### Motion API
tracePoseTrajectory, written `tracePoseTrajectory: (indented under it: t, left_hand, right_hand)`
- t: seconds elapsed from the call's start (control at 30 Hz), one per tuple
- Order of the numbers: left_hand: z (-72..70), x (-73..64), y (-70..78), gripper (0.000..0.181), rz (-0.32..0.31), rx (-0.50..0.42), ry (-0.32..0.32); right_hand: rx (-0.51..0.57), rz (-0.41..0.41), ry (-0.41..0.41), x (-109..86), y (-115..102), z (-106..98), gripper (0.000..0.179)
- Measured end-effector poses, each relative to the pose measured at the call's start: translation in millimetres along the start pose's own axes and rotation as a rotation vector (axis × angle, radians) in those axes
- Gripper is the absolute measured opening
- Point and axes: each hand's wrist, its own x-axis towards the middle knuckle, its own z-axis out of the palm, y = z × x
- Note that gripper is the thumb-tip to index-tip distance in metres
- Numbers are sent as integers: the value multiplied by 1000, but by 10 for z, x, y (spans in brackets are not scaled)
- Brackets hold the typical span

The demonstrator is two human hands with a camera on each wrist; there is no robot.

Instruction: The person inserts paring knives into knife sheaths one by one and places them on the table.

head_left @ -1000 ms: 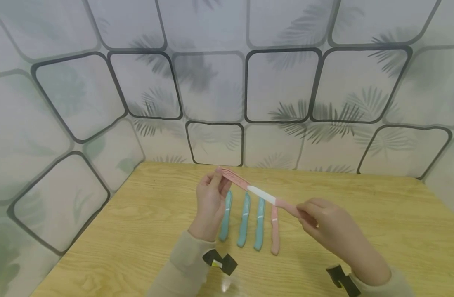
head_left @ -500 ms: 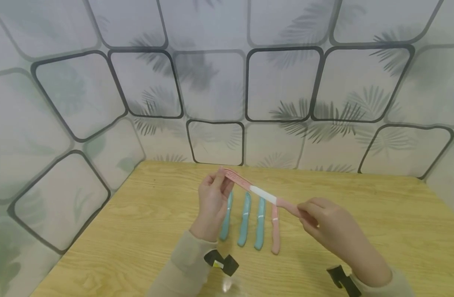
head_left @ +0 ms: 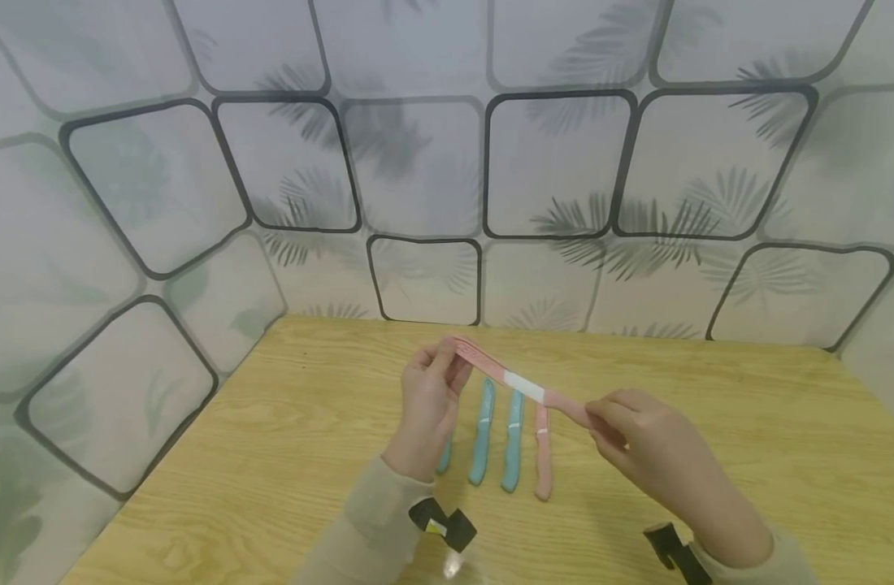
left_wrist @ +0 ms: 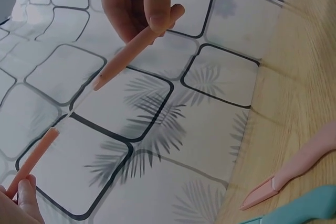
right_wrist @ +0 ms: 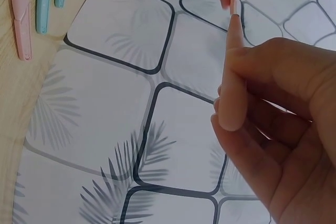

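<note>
My right hand (head_left: 652, 447) pinches the end of a pink knife handle (head_left: 566, 408) between thumb and fingers, above the table. A bare stretch of white blade (head_left: 524, 387) shows between that handle and a pink sheath (head_left: 479, 360). The far end of the sheath is gripped by my left hand (head_left: 427, 406). Knife and sheath lie in one slanting line, with the blade's tip hidden inside the sheath. In the left wrist view the blade appears edge-on as a thin line between handle (left_wrist: 134, 48) and sheath (left_wrist: 34, 156).
Under the hands, a sheathed pink knife (head_left: 543, 455) and three teal knives lie in a row on the wooden table (head_left: 271, 455): one teal knife (head_left: 513, 439), another teal knife (head_left: 481, 439), and a third teal knife (head_left: 444, 457) partly behind my left hand. A patterned wall (head_left: 535, 284) borders the table.
My left hand has moved slightly right with the sheath, sliding it farther over the blade, so less white shows. My right hand has stayed almost still.
</note>
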Motion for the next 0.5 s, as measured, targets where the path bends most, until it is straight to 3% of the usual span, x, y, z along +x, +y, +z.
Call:
tracePoseTrajectory:
  t: [0.33,0.5]
  left_hand:
    - [23,-21,-55,15,-28,14,11]
    - [40,-36,-72,15,-32,16,15]
  right_hand:
    - [-3,-17,14,3,1,2,10]
    - [0,-22,18,2,1,-1,27]
